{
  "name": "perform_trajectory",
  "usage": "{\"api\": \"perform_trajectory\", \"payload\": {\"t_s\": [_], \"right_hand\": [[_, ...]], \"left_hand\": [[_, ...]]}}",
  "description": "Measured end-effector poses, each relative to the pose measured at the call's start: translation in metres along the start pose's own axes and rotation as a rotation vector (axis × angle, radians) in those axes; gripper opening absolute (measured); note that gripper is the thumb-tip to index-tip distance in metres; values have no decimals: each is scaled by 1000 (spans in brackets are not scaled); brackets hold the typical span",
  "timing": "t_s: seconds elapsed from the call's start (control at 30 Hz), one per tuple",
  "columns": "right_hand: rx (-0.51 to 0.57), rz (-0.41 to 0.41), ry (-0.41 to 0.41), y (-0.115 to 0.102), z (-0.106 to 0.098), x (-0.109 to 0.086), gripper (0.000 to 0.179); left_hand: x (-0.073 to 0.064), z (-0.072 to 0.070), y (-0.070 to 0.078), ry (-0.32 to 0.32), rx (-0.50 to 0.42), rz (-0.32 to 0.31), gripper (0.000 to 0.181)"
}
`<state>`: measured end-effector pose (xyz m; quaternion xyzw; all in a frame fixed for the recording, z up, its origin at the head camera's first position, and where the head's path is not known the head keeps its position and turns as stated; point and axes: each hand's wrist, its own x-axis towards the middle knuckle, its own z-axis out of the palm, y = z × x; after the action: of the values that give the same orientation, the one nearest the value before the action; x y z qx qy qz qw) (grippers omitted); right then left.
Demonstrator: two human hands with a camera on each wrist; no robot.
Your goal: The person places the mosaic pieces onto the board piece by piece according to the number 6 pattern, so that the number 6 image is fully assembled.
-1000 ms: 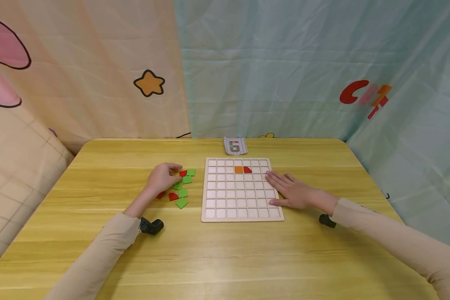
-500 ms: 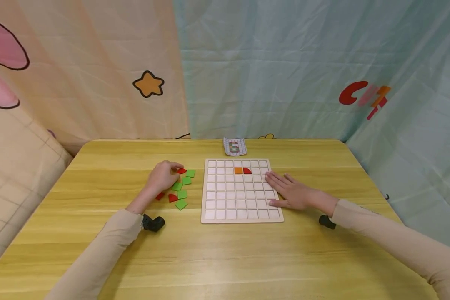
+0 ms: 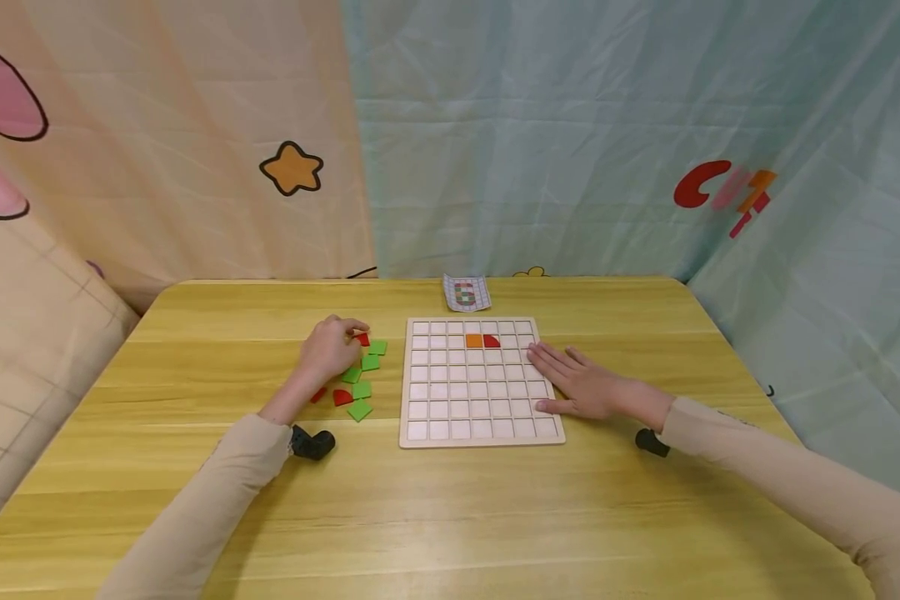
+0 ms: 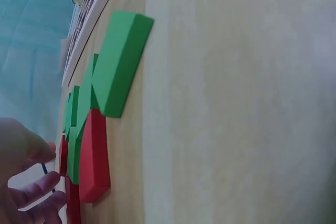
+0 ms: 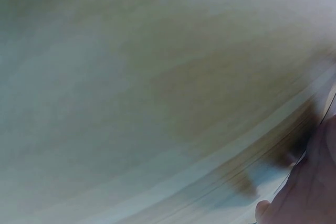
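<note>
In the head view my left hand (image 3: 332,348) reaches over a cluster of wooden tiles left of the board, thumb and fingers pinching a red tile (image 3: 362,339) at the far end. Its rounded shape is partly covered by the fingers. Green tiles (image 3: 360,409) and another red quarter-circle tile (image 3: 342,397) lie close by. The left wrist view shows the same hand (image 4: 31,177) beside red and green tiles. My right hand (image 3: 585,387) lies flat with spread fingers on the right edge of the white grid board (image 3: 450,412). An orange square (image 3: 474,341) and a red quarter circle (image 3: 491,341) sit side by side in its cells.
A small printed card (image 3: 467,293) with a coloured grid pattern lies behind the board, near the table's back edge. One more red tile (image 3: 318,394) sits beside the left wrist. Printed curtains (image 3: 495,167) hang behind the wooden table (image 3: 450,517).
The red tile at my left fingertips has turned and shifted slightly away from me, apart from the nearby green tiles. My right hand stays in place on the board.
</note>
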<state>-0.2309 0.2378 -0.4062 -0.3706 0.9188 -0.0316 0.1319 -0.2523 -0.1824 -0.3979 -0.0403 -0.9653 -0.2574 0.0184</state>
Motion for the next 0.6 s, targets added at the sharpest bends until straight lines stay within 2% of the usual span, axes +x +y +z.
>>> {"api": "perform_trajectory", "payload": {"t_s": [0.13,0.27,0.6], "right_hand": [[-3,4,-11,-1,-2,0,85],[-9,6,-11,0,-1,0,85],[-2,5,-18,-2,-2,0,84]], "left_hand": [[-1,2,1,40,13,6,28],[-1,3,1,53,20,6,28],[0,0,3,-3,20,-34,28]]}}
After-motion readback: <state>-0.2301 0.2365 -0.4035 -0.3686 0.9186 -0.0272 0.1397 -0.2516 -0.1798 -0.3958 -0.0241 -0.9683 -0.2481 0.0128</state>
